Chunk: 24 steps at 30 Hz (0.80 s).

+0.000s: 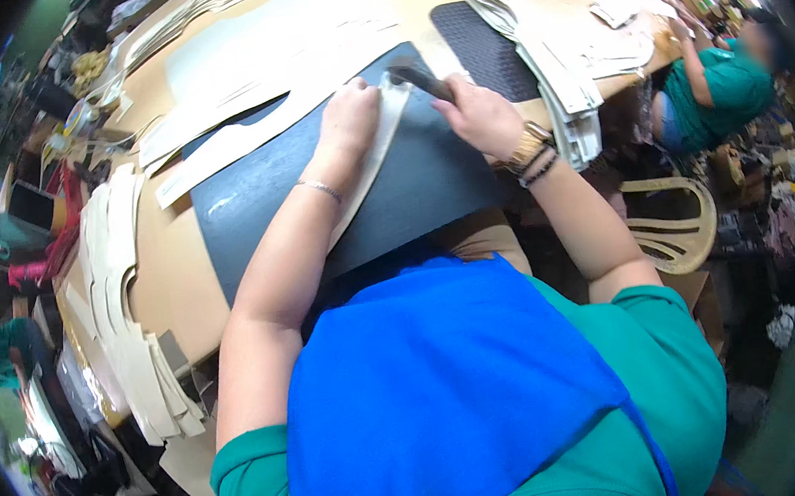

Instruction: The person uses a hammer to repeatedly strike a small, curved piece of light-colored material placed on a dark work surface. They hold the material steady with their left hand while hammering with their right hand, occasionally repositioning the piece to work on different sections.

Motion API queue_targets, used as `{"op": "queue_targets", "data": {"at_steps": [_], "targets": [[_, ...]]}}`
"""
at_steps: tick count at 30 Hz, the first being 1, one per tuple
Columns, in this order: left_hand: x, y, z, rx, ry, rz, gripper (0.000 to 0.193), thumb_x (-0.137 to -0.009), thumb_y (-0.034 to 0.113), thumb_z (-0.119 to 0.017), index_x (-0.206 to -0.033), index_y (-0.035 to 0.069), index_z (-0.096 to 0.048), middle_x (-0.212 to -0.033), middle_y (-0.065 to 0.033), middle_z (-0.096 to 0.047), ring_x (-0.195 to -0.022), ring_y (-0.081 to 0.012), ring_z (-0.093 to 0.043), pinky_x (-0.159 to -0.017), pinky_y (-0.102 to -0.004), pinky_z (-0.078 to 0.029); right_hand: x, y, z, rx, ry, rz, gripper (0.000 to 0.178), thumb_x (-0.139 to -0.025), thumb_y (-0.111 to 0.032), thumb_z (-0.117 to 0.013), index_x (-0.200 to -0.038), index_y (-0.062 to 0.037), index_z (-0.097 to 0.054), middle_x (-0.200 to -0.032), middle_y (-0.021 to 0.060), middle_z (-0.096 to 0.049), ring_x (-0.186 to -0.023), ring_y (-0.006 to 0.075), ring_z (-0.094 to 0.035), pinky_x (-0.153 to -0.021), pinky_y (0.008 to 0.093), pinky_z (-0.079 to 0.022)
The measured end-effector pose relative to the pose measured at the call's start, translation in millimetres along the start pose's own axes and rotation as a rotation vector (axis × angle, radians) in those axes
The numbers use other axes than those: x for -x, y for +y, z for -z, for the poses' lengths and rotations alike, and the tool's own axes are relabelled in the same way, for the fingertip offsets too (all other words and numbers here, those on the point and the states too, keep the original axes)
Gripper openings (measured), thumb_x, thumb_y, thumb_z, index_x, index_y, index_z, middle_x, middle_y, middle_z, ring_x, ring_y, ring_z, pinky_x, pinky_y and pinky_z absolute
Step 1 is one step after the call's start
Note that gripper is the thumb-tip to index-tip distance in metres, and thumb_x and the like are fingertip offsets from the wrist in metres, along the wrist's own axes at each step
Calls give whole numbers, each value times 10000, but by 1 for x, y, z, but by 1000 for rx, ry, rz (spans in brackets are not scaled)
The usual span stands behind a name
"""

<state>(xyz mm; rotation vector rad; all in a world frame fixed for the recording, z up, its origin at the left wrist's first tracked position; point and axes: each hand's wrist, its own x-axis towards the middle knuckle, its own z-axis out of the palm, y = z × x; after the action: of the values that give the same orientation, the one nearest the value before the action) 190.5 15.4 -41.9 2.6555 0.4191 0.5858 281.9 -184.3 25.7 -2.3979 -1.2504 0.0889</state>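
Observation:
A narrow cream strip (387, 125) lies curved across a dark board (437, 161) on the table. My left hand (352, 117) is closed at the strip's left edge, its fingers curled down onto it; the fingertips are hidden. In my right hand (483, 115) is a hammer (421, 81) with a dark handle. The hammer's head is low over the far end of the strip; whether it touches cannot be told. Just beyond my left hand, a longer cream piece (246, 146) rests slantwise over the board's far edge.
Stacked cream strips (567, 95) stand right of the board, beside a black textured mat (482, 40). More cream pieces (115, 278) hang over the table's left edge. A plastic chair (674, 219) is at the right. Another person (715, 84) in green sits at the table's right end.

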Motion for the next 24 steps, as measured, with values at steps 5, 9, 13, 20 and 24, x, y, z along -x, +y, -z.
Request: {"op": "queue_targets", "data": {"at_steps": [5,9,13,20,24], "targets": [[4,0,20,59,-111,18,220,-818,123,-618,-988,47,-733,-977,-174,-664,-914,-337,-655,-825,-417,-531,-24,-15,0,129,-160,75,313,-971,-319,-509,-1108,-39,-482,-903,256,-655,-890,441,-639,-768,514,-507],[14,8,41,201,-191,132,219,-817,133,-605,-948,13,-733,-965,-205,-666,-924,-342,-656,-849,-421,-523,-23,-14,7,151,-222,3,329,-982,-344,-498,-1113,-43,-478,-967,265,-646,-901,446,-636,-771,514,-507],[20,2,39,91,-151,14,225,-807,100,-617,-978,3,-728,-919,-196,-676,-874,-337,-662,-831,-409,-524,-28,-1,-5,-6,-181,105,355,-990,-364,-497,-1125,-36,-484,-964,258,-643,-912,436,-632,-775,486,-502],[25,2,52,176,-279,91,296,-789,61,-624,-1064,-20,-695,-941,-191,-701,-881,-299,-686,-826,-369,-529,-24,-4,-7,-138,-211,93,350,-994,-354,-496,-1089,-17,-508,-897,239,-631,-870,406,-633,-768,447,-488],[37,2,65,343,-323,231,294,-788,53,-635,-1063,-37,-687,-964,-189,-708,-911,-262,-692,-832,-340,-528,-24,-7,-3,-123,-246,106,345,-991,-344,-500,-1100,-17,-496,-876,244,-628,-876,410,-627,-769,436,-485]]}}
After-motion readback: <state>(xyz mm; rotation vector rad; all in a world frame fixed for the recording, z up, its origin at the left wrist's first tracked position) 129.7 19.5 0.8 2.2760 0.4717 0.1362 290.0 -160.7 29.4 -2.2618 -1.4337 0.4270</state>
